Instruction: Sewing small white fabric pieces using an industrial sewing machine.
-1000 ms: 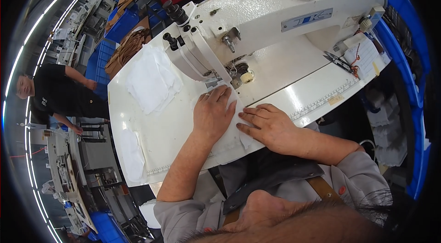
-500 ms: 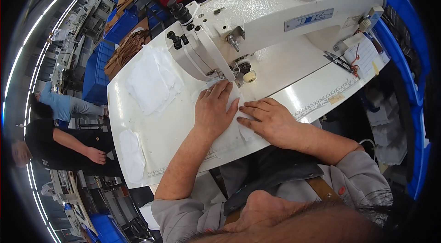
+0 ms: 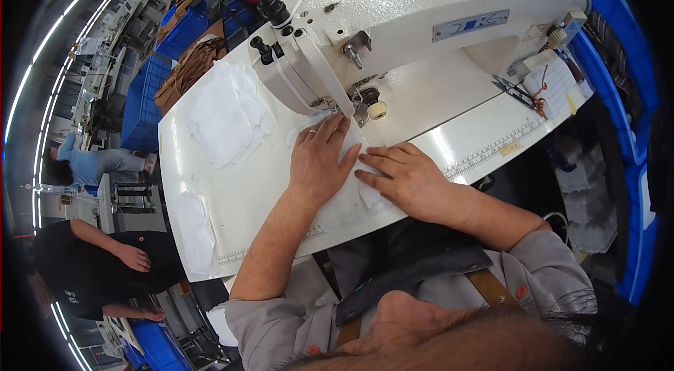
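Note:
A white sewing machine (image 3: 393, 13) stands over a pale worktop. My left hand (image 3: 319, 160) lies palm down on a thin white fabric piece (image 3: 372, 197), its fingertips close to the presser foot. Lower and to the right, my right hand (image 3: 407, 178) rests on the same fabric with fingers stretched toward the left hand. Both hands press flat, and neither grips anything. The fabric is mostly hidden under them, and my left fingers partly cover the needle area. A small cream-coloured round part (image 3: 378, 110) sits beside the needle.
White fabric pieces (image 3: 228, 118) are piled left of the machine head, with a smaller white stack (image 3: 194, 234) nearer me. Thread snips (image 3: 516, 92) lie at the right. A printed ruler (image 3: 477, 155) follows the front edge. A person in black (image 3: 105, 262) stands at left.
My hands stay nearly in place on the fabric. The whole view shifts slightly. At the left, the person in black has moved lower in the picture, and a second arm now shows.

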A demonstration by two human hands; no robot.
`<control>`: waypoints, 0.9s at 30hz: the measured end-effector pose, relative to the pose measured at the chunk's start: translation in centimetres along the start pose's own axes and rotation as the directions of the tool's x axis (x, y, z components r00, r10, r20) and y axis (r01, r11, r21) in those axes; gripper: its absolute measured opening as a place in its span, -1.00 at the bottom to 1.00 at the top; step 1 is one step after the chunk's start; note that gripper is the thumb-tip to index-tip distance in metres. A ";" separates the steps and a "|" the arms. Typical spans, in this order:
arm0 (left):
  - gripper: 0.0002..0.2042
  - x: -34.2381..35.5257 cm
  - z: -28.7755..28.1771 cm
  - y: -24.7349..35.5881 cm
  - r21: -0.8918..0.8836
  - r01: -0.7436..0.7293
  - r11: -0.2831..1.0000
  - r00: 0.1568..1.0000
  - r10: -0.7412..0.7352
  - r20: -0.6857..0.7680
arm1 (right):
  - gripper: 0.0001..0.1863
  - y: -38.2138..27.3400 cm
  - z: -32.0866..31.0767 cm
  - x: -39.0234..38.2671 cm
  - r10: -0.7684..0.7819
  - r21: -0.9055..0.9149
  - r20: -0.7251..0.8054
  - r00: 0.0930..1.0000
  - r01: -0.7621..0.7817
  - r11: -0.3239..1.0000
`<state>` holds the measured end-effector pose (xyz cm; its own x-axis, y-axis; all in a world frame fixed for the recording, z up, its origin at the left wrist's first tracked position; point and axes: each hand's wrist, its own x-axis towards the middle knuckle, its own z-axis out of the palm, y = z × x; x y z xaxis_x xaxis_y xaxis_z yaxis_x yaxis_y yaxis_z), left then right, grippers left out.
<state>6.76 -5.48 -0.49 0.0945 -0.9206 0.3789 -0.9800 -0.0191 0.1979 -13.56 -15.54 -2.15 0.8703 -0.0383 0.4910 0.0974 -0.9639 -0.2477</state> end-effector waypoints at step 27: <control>-0.76 -5.2 -1.2 7.0 -0.108 -0.137 0.985 0.985 0.123 -0.123 | -0.69 -0.7 -2.3 -4.6 -0.018 0.149 -0.088 0.996 0.031 0.988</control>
<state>-0.36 -0.37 -0.04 -0.0060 -0.8608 0.5089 -0.9591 0.1489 0.2407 -18.72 -15.31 -2.35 0.8225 -0.0440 0.5670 0.1952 -0.9146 -0.3540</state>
